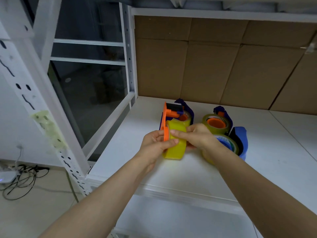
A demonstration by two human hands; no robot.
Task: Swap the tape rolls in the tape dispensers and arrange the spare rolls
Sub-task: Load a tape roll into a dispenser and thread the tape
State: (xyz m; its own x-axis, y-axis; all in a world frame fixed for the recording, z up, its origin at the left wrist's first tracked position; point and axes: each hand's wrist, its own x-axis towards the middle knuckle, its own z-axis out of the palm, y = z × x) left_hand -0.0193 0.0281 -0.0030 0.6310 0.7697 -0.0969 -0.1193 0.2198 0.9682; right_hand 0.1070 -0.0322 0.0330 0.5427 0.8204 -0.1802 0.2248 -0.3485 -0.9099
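**Swap under way, one roll in hand**

The person stands at the white shelf [137,169] with both hands on one yellow roll [176,148], held just above the shelf at its front left. The left hand [154,143] has its fingers curled round the lower end of the orange dispenser [165,117], which stands on edge. Its thumb lies across the roll, clamping the roll against the orange plate. The right hand [199,135] grips the roll from the other side, fingers bent over its top and one finger stretched along the rim. I can't tell from here whether the roll is going onto the hub or coming off it.

Just behind the hands is a dark blue dispenser [189,111] with what looks like a roll seated in it. To the right, a second roll [214,131] sits on an orange hub against another dark blue frame. Nearer the front right a brighter blue dispenser [241,136] carries a roll with a blue centre [229,143]. One more yellowish roll [206,157] lies on the shelf, half hidden under the right forearm. It looks like a spare.

My reading is that the job is somewhere in the middle. The roll in hand isn't settled either way, and I can't tell which of the other dispensers have had their swap. The spare by the forearm lies loose rather than lined up with anything, so the tidying of spares appears not yet done. Cardboard boxes [214,66] fill the back of the shelf.
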